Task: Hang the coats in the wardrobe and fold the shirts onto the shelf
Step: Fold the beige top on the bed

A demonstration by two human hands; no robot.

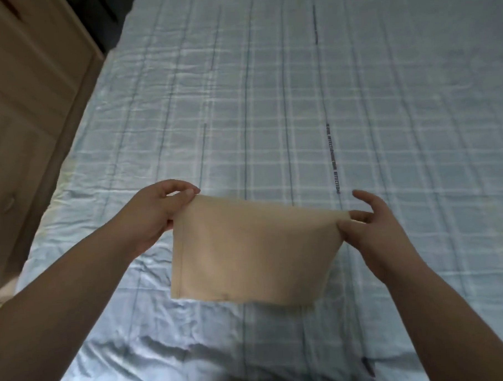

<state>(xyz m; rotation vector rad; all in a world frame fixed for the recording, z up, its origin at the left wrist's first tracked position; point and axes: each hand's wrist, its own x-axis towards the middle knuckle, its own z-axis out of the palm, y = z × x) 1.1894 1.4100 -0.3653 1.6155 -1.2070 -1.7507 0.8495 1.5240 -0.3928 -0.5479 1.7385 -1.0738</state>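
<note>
Head view: folded beige shirt point(247, 254) hanging above the blue checked bed point(298, 102), top corners pinched in left hand point(156, 214) grip and right hand point(370, 222) grip; wooden wardrobe point(24, 99) left of bed

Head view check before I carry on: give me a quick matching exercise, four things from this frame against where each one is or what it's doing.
Things:
1. left hand
2. right hand
3. beige shirt
4. wooden cabinet

States:
a. hangs folded above the bed
b. pinches the cloth's right top corner
c. stands at the left edge beside the bed
d. pinches the cloth's left top corner

Pairs: 1-d, 2-b, 3-a, 4-c. The light blue checked bedspread lies beneath it all.
</note>
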